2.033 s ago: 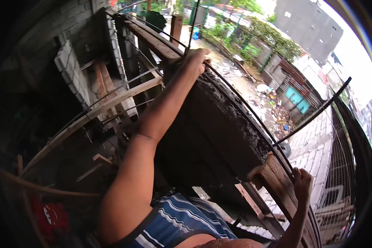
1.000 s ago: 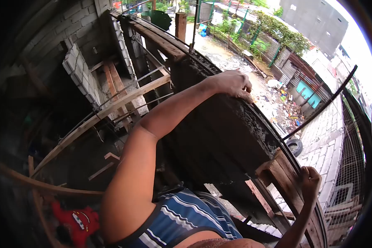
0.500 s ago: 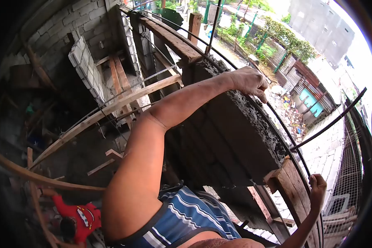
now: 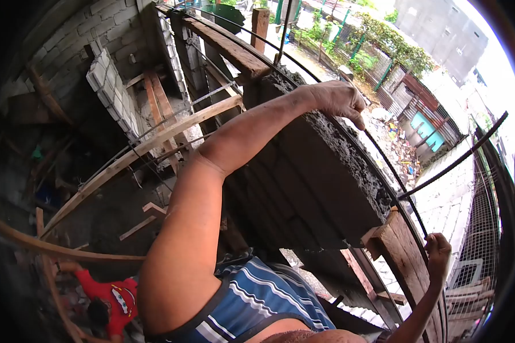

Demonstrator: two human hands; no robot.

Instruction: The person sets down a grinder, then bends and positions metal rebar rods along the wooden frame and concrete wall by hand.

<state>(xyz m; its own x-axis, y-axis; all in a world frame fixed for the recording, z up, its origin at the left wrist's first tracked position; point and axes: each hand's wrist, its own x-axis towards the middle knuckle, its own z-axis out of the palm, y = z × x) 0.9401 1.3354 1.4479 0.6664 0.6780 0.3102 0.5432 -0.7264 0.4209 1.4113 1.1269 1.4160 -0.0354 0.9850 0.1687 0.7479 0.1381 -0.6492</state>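
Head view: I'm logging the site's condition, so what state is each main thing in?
Left hand: curled on the thin black rod.
Right hand: closed on the same rod.
Thin black rod: stretched between both hands.
Concrete wall: smooth-faced, rough along its top.
Slanting rebar: jutting outward, far end free.
Grey block wall: bare, unplastered.
Striped shirt: worn.
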